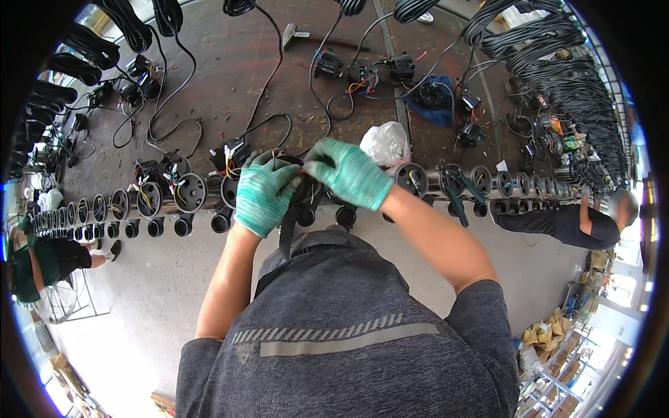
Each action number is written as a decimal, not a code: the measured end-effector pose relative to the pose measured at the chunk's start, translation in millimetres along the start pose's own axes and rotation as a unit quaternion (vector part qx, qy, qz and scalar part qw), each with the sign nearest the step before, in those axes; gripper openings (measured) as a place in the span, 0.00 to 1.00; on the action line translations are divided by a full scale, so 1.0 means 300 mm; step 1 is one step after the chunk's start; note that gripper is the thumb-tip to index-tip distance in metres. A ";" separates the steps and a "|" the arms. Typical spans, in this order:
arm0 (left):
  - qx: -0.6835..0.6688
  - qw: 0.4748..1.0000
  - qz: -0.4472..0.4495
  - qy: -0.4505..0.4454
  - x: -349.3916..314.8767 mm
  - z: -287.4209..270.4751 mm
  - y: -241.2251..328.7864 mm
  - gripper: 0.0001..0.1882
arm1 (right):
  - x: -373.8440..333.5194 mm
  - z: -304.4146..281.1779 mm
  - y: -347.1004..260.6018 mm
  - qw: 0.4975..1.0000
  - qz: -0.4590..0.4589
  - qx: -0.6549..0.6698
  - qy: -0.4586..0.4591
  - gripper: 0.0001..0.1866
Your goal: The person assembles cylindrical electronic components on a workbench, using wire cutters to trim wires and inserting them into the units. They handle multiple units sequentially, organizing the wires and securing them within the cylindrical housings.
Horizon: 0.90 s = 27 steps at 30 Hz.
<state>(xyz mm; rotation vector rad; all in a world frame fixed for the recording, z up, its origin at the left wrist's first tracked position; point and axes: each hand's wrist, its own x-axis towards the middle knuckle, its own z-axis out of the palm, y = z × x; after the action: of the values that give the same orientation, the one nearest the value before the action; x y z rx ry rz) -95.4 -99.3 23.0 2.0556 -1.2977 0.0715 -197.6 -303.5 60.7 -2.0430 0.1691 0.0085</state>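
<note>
My left hand [263, 191] and my right hand [350, 173] wear green striped gloves and meet over a round dark housing at the table's near edge. The gloves hide most of that housing. Between the fingertips shows a small bit of red, which looks like a wire [303, 169]. The right fingers pinch at it; the left fingers are closed beside it, and what they hold is hidden. Left of my left hand lies a black motor part [231, 153] with white connectors. Open round housings with coloured wires, such as this one [189, 192], line the edge on both sides.
A clear plastic bag [387, 144] sits beyond my right hand. Green-handled pliers [456, 195] hang over the edge at right. A hammer [296, 36], a blue cloth [431, 101] and coiled black cables [543, 45] lie farther back. Other people stand at far left and right [585, 221].
</note>
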 end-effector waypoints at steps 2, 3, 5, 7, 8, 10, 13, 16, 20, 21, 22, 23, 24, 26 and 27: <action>-0.009 1.000 -0.013 0.004 -0.008 -0.003 0.001 0.11 | 0.033 -0.102 0.023 0.992 -0.035 -0.119 0.038 0.11; -0.014 1.000 -0.021 0.007 -0.012 -0.005 0.004 0.11 | 0.055 -0.186 0.031 0.973 -0.035 -0.223 0.049 0.11; -0.013 1.000 -0.025 0.007 -0.009 -0.006 0.009 0.11 | 0.125 -0.330 0.198 0.934 0.113 -0.339 -0.032 0.13; -0.024 0.999 -0.032 0.006 -0.002 0.010 0.001 0.11 | 0.185 -0.442 0.455 0.864 0.170 -0.441 -0.173 0.15; -0.020 0.999 -0.038 0.005 -0.004 0.012 0.000 0.11 | 0.196 -0.454 0.479 0.815 0.189 -0.476 -0.271 0.15; -0.010 0.999 -0.053 0.003 -0.017 0.013 -0.001 0.11 | 0.209 -0.384 0.410 0.759 0.179 -0.482 -0.400 0.17; -0.006 0.998 -0.062 0.001 -0.024 0.012 0.001 0.11 | 0.227 -0.307 0.284 0.790 0.261 -0.397 -0.387 0.24; -0.003 0.998 -0.054 0.019 -0.023 0.015 0.003 0.11 | 0.212 -0.286 0.267 0.799 0.266 -0.403 -0.360 0.28; 0.001 0.998 -0.054 0.017 -0.028 0.013 0.000 0.12 | 0.206 -0.324 0.248 0.769 0.191 -0.471 -0.387 0.26; 0.006 0.998 -0.052 0.017 -0.029 0.010 0.000 0.12 | 0.207 -0.338 0.284 0.765 0.173 -0.492 -0.378 0.25; 0.005 0.999 -0.043 0.013 -0.018 0.015 0.001 0.12 | 0.203 -0.372 0.463 0.774 0.179 -0.510 -0.330 0.24; 0.006 0.999 -0.037 0.013 -0.013 0.021 -0.002 0.12 | 0.189 -0.399 0.584 0.780 0.181 -0.527 -0.285 0.23; 0.010 0.999 -0.037 0.016 -0.018 0.024 -0.007 0.12 | 0.173 -0.413 0.622 0.810 0.171 -0.512 -0.231 0.21; 0.010 0.999 -0.037 0.026 -0.019 0.024 -0.011 0.11 | 0.149 -0.436 0.627 0.859 0.150 -0.476 -0.116 0.18; 0.005 0.999 -0.037 0.032 -0.016 0.025 -0.006 0.11 | 0.136 -0.459 0.628 0.884 0.165 -0.432 -0.072 0.17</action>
<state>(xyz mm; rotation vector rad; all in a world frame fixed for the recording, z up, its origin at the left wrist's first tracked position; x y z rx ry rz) -98.7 -99.5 14.6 2.0908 -1.1826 0.1098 -189.9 -515.1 -45.6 -2.8604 0.4861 0.5346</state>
